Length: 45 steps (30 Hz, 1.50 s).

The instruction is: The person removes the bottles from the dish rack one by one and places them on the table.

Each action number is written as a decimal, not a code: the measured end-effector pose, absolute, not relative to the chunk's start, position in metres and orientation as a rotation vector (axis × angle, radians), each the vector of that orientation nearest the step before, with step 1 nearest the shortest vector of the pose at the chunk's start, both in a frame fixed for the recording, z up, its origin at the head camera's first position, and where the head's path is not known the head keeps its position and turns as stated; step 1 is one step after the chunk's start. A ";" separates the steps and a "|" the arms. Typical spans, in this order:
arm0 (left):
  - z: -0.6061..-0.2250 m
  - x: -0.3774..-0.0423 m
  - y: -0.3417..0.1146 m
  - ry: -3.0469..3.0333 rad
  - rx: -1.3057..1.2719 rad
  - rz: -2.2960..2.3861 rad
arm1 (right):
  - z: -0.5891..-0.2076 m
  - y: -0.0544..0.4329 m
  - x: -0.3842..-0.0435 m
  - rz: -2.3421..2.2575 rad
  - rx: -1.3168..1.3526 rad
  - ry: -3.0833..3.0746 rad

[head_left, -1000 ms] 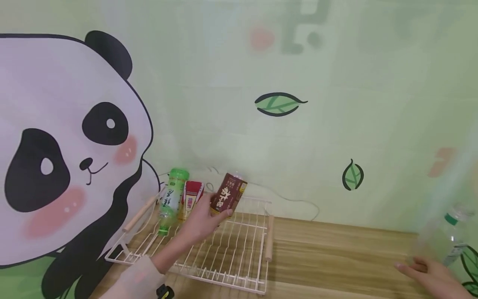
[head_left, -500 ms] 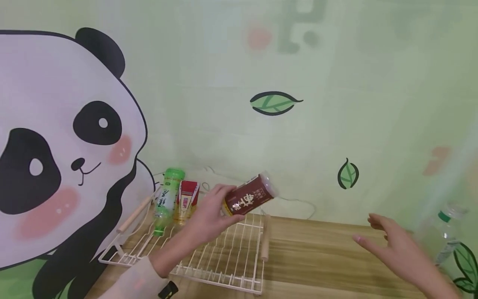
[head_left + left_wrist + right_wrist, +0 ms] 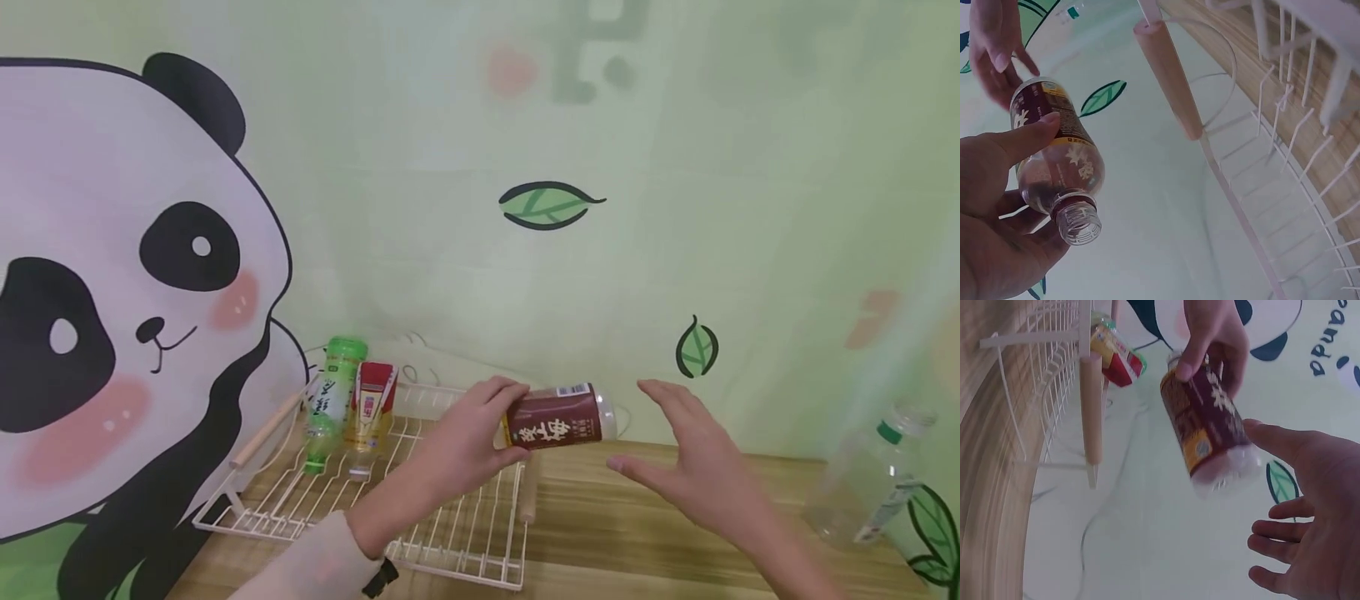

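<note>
My left hand (image 3: 465,437) grips a clear plastic bottle (image 3: 561,417) with a maroon label, lying nearly level above the rack's right side. In the left wrist view the bottle's neck (image 3: 1079,222) is capless and points toward that camera. My right hand (image 3: 701,471) is spread, thumb and fingers apart, just beyond the bottle's base. From the right wrist, its thumb (image 3: 1272,440) appears beside the bottle (image 3: 1200,419); whether they touch I cannot tell. Below is a white wire rack (image 3: 457,573) with wooden handles.
A green-labelled bottle (image 3: 333,396) and a red-and-yellow-labelled bottle (image 3: 371,404) lean neck-down in the rack's left part. A large clear bottle (image 3: 873,483) stands on the wooden tabletop (image 3: 615,533) at right. Behind is a panda-printed backdrop (image 3: 420,250).
My left hand has carried the maroon-labelled bottle rightward, turning it from steeply tilted to nearly level. My right hand has moved left from beside the large clear bottle, its fingers spreading.
</note>
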<state>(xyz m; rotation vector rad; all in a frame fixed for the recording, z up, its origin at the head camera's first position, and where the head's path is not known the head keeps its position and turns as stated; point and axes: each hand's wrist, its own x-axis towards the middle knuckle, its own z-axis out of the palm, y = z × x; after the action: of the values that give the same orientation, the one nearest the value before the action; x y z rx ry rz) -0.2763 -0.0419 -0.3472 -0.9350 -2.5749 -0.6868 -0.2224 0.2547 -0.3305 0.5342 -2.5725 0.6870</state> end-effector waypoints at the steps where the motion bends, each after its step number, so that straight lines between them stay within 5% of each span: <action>1: -0.348 -0.275 -0.039 -2.576 -0.955 -0.660 | -0.331 0.249 -0.223 0.659 0.566 -2.547; 12: -0.355 -0.265 -0.019 -2.563 -1.084 -0.430 | -0.351 0.216 -0.231 0.292 0.808 -2.384; 45: -0.354 -0.254 -0.010 -2.495 -1.128 -0.396 | -0.362 0.207 -0.230 0.124 0.852 -2.320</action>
<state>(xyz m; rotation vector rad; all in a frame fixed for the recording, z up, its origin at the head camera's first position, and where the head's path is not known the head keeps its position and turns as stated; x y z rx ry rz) -0.2540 -0.0104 -0.3544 -1.1279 -2.4951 -0.3958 -0.2300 0.2073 -0.3617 0.8516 -2.3197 0.1240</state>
